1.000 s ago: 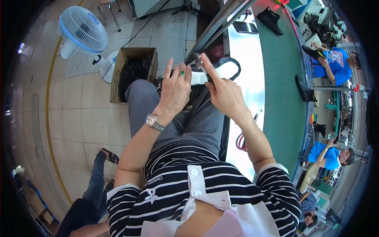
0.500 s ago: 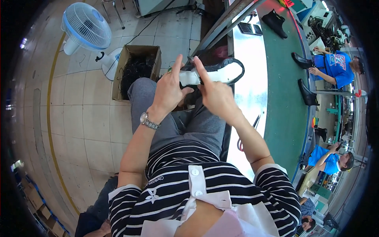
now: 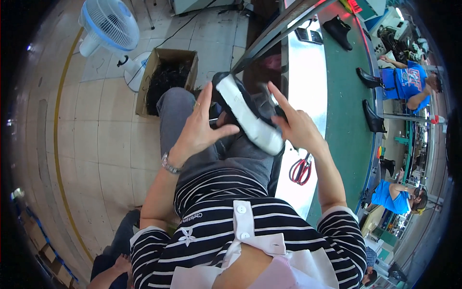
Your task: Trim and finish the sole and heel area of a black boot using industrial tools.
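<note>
- Left hand (image 3: 196, 130): at 8 o'clock of the work. We see the fingers spread wide, thumb stuck out well apart from the forefinger; any hidden fingers bearing on the work, we cannot tell.
- Right hand (image 3: 305, 129): at 3 to 4 o'clock. Forefinger out, the others bent toward the work; blur there, so we cannot tell whether they grip or merely touch.
- Black shoe (image 3: 243, 111): between the hands, over the lap, white strip facing us. Half a second ago it lay nearly level, one end over the metal bench (image 3: 308, 77); now it slants from 11 to 5 o'clock.
- Hands have parted as well; earlier both forefingers stood close together above the shoe. We read this as a turn or change of grip in the work, not a release.
- Red-handled tool (image 3: 301, 172): on the bench at 4 to 5 o'clock, showing more fully now the right forearm covers less.
- Farther out: green belt (image 3: 339, 86) at 3 o'clock, a dark boot (image 3: 338, 32) on it at 2; cardboard box (image 3: 193, 72) of black scraps at 10, with the fan (image 3: 110, 24) beyond.
</note>
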`<state>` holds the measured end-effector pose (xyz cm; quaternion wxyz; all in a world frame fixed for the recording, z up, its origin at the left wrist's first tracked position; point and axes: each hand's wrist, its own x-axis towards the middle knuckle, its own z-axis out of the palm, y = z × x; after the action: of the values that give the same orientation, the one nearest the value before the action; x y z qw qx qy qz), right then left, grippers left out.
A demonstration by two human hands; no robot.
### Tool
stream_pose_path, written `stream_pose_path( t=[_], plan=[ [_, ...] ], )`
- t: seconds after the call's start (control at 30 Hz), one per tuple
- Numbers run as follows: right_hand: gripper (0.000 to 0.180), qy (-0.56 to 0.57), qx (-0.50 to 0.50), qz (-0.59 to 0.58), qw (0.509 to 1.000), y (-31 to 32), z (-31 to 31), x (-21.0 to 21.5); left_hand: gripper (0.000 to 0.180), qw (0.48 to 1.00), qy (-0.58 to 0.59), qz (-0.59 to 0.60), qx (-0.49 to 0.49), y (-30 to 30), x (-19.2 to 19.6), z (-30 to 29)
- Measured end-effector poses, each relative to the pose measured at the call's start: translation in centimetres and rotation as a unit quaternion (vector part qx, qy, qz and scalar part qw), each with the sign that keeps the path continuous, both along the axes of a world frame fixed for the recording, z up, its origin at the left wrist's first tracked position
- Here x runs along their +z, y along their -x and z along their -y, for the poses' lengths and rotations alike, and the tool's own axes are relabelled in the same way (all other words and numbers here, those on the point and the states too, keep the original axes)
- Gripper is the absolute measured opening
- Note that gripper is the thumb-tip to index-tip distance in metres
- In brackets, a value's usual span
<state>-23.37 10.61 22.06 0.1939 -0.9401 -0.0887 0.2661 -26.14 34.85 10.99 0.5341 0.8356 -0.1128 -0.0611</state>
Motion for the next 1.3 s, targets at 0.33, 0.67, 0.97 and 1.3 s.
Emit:
stream_pose_path(
  t=[0.33,0.67,0.97,1.3],
  plan=[
    [0.059,-0.142,0.031,-0.085,0.986,3.4,-1.6,-1.4,0.04,0.983,0.005,-0.068,0.171,1.9,0.3,-4.9],
    [0.069,0.062,0.227,-0.158,0.959,1.0,-7.1,2.9,0.033,0.983,0.079,-0.056,0.159,6.6,-1.9,-0.1],
    [0.072,0.043,0.261,-0.157,0.951,0.9,-5.7,0.8,0.044,0.978,-0.091,0.11,0.15,6.7,-0.8,0.7],
    [0.072,-0.08,0.25,-0.099,0.96,1.7,-3.0,-1.7,0.07,0.627,0.646,-0.433,0.037,2.9,-4.1,1.2]
  ],
)
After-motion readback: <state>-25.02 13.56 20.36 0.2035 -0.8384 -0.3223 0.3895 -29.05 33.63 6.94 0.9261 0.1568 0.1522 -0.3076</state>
